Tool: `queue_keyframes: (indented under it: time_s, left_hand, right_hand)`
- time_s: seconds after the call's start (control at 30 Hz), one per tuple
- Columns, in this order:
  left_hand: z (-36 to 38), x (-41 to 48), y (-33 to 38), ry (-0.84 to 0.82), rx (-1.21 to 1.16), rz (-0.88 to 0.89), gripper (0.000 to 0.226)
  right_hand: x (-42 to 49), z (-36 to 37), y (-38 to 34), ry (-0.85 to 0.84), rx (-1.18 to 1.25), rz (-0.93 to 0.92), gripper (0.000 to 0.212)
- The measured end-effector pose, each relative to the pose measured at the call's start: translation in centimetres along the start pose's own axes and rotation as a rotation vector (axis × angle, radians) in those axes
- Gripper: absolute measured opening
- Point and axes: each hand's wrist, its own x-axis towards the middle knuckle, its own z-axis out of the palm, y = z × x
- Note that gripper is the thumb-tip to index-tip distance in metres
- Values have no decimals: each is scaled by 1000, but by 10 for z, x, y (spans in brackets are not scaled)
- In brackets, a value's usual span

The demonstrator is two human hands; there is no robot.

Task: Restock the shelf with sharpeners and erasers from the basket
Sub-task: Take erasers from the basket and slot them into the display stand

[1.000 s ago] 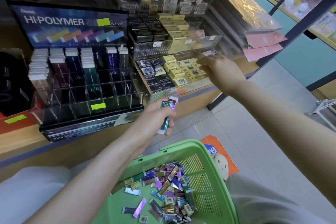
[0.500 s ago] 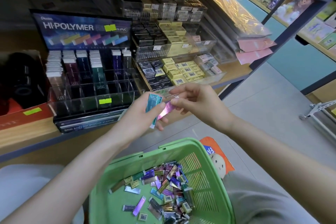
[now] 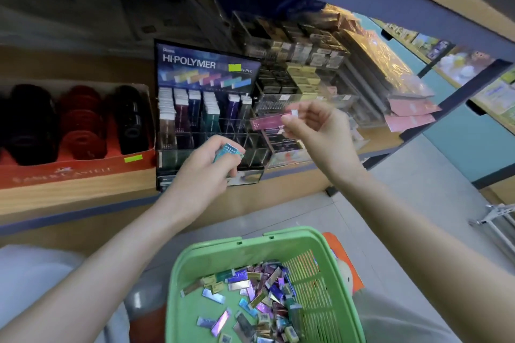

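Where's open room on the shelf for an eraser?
Front compartments of the eraser display look empty, between its filled back rows and front lip. Bare shelf strip in front of the red box. Clear bins on the right are packed.

green basket (image 3: pixel 195 287), pink eraser (image 3: pixel 264 122), teal eraser (image 3: pixel 227 150)

The dark card (image 3: pixel 195 75) on top of the rack (image 3: pixel 206 131) says "HI-POLYMER" in big white letters. "N-PVC" stands just right of its green sticker (image 3: pixel 234 67). The red box (image 3: pixel 64 172) at the shelf's (image 3: pixel 69 192) left edge reads "FABER-CASTELL", a bit blurry.
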Motion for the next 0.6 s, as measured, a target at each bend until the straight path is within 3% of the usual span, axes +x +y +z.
queue_keyframes:
  time_s: [0.3,0.6]
  left_hand:
    - [-40,1,4,222,-106,-50,23]
    - [-72,-5,9,283,-172,-39,17]
  right_hand:
    - [40,101,-10,-1,-287,-230,4]
    - [64,113,-24,-229,-514,-410,8]
